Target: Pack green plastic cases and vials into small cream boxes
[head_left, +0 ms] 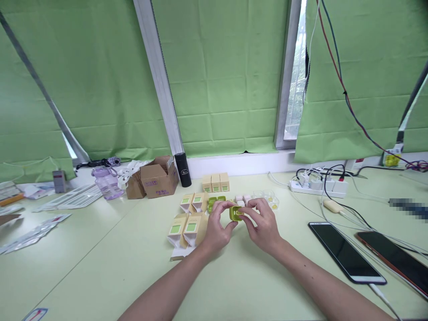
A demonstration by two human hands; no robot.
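- Fingers of my left hand (217, 228) are gripping the green case (232, 214), holding it up in front of me, above the table (240, 281).
- My right hand (263, 223) is touching the case's right side with its fingertips; whether they are pinching something inside, I cannot tell.
- Ideally, I should be steadying with the left, pressing lightly with the right, and avoiding the cartons (191, 226) beside my wrist.

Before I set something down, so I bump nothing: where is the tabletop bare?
The pale green tabletop is bare between the forearms, and between the flat silvery packets and tan cardboard boxes. Crowded: beyond the left hand and right hand, and at right, with black-screened phones and white cables.
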